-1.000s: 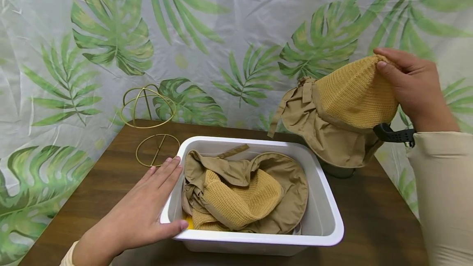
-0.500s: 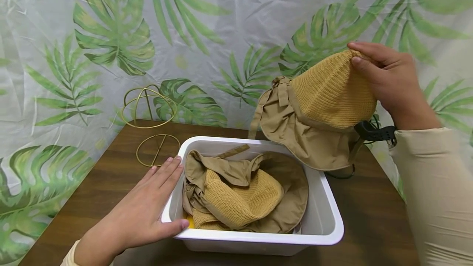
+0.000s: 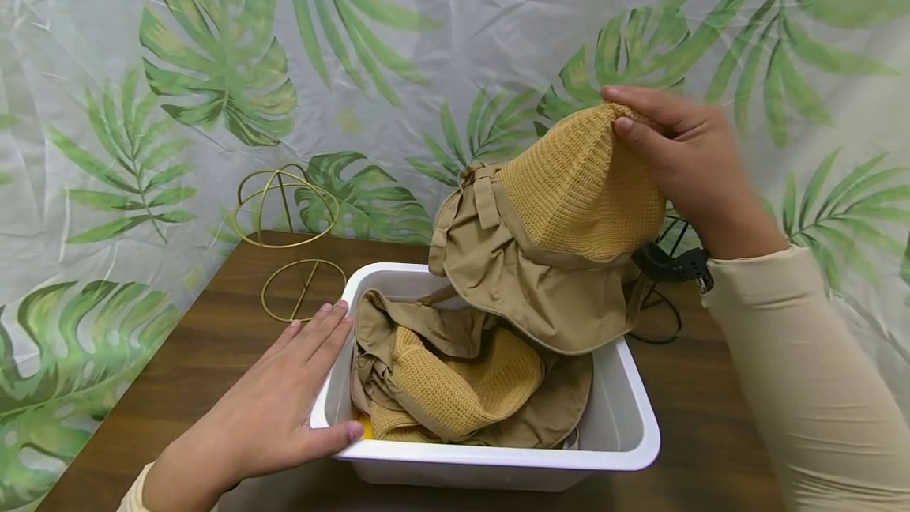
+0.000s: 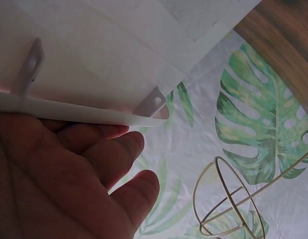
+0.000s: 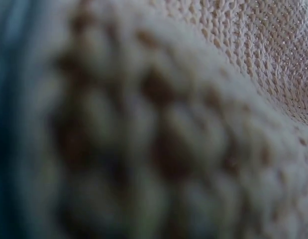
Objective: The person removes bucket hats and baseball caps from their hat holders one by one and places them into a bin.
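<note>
My right hand (image 3: 693, 156) pinches the knitted crown tip of a mustard sun hat (image 3: 579, 196) with a tan cloth brim and a tied strap. The hat hangs tilted over the back right of a white plastic bin (image 3: 498, 455), its brim in front of the back rim. Inside the bin lies another hat (image 3: 462, 397) of the same kind, crumpled. My left hand (image 3: 263, 401) rests on the bin's left rim with fingers straight. In the left wrist view, that hand (image 4: 79, 159) lies along the bin's rim (image 4: 84, 113). Blurred knit (image 5: 233, 79) fills the right wrist view.
A gold wire stand (image 3: 287, 245) stands at the back left of the wooden table (image 3: 206, 330). Behind the bin's right side is a black wire object (image 3: 664, 338), partly hidden. A leaf-print cloth (image 3: 370, 85) hangs behind the table.
My right hand has carried the hat leftward, from right of the bin to over its back right part. The left hand and the bin have stayed in place.
</note>
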`<state>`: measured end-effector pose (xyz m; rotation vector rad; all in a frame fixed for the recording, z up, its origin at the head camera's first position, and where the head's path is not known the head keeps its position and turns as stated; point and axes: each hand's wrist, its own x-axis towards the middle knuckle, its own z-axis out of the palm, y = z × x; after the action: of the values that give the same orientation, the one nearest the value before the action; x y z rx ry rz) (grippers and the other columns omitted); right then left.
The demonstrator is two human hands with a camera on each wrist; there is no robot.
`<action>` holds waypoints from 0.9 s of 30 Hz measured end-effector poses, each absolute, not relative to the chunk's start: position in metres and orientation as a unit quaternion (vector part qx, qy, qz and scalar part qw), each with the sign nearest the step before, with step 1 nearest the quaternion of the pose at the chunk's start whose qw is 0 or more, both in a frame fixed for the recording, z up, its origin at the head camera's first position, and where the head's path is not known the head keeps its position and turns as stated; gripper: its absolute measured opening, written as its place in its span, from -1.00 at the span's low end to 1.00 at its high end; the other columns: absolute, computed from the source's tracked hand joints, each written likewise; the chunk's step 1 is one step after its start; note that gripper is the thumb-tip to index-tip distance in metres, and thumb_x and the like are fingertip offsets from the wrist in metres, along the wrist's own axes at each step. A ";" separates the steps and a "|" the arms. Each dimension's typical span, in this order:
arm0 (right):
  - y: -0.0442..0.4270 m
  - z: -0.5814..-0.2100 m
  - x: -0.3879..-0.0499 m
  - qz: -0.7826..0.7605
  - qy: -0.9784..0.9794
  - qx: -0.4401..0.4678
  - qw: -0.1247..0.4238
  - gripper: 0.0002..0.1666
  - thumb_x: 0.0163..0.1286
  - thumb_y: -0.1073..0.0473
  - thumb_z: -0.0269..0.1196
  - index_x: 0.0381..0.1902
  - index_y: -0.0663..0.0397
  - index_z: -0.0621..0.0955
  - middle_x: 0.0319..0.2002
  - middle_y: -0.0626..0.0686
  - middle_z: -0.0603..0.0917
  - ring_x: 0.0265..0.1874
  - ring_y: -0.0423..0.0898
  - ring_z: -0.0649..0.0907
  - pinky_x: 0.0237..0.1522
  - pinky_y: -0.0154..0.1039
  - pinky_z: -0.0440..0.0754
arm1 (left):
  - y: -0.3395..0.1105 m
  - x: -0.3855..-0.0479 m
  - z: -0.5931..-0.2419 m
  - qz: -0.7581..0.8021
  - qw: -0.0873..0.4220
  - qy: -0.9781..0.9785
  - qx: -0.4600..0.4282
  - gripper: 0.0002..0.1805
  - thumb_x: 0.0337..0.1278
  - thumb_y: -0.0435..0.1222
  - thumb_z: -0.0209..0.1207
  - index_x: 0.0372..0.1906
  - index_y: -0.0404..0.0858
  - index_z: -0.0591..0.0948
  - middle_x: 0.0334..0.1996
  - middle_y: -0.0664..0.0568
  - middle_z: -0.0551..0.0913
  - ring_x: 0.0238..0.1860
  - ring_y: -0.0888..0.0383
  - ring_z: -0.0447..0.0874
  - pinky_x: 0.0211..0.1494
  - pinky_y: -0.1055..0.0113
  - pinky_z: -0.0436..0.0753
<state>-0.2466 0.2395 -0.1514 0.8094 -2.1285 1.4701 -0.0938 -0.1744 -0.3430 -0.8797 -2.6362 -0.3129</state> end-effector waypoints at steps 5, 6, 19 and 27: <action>0.220 -0.161 -0.240 0.521 -0.762 0.336 0.187 -0.61 0.37 0.40 0.25 0.13 0.10 0.69 0.13 -0.04 0.68 0.26 -0.12 0.52 0.24 -0.35 0.41 | -0.175 -0.094 -0.343 -0.110 0.170 -0.929 -0.310 0.12 0.09 0.36 0.11 0.47 -0.45 0.23 0.50 -0.19 0.19 0.51 -0.11 0.08 0.43 -0.08 0.17; 0.217 -0.164 -0.240 0.523 -0.758 0.346 0.180 -0.61 0.37 0.41 0.24 0.14 0.11 0.68 0.14 -0.03 0.67 0.26 -0.11 0.53 0.24 -0.34 0.41 | -0.175 -0.094 -0.343 -0.110 0.170 -0.929 -0.310 0.12 0.09 0.36 0.11 0.47 -0.45 0.23 0.50 -0.19 0.19 0.51 -0.11 0.08 0.43 -0.08 0.17; 0.179 -0.209 -0.226 0.437 -0.771 0.455 0.092 -0.61 0.36 0.42 0.25 0.15 0.28 0.64 0.22 0.10 0.61 0.33 -0.04 0.46 0.27 -0.27 0.43 | -0.175 -0.094 -0.345 -0.112 0.161 -0.931 -0.307 0.13 0.09 0.35 0.13 0.48 -0.45 0.21 0.51 -0.19 0.17 0.52 -0.12 0.06 0.48 -0.01 0.09; 0.171 -0.222 -0.224 0.387 -0.773 0.500 0.044 -0.58 0.40 0.33 0.24 0.20 0.28 0.60 0.28 0.15 0.55 0.36 0.10 0.41 0.35 -0.21 0.31 | -0.176 -0.094 -0.346 -0.111 0.161 -0.932 -0.306 0.12 0.10 0.35 0.11 0.48 -0.44 0.21 0.50 -0.19 0.18 0.51 -0.11 0.07 0.51 0.04 0.04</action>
<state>-0.2238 0.1706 -0.2218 1.5292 -2.3645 1.1832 -0.0943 -0.1760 -0.3458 -0.8738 -2.6607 -0.3159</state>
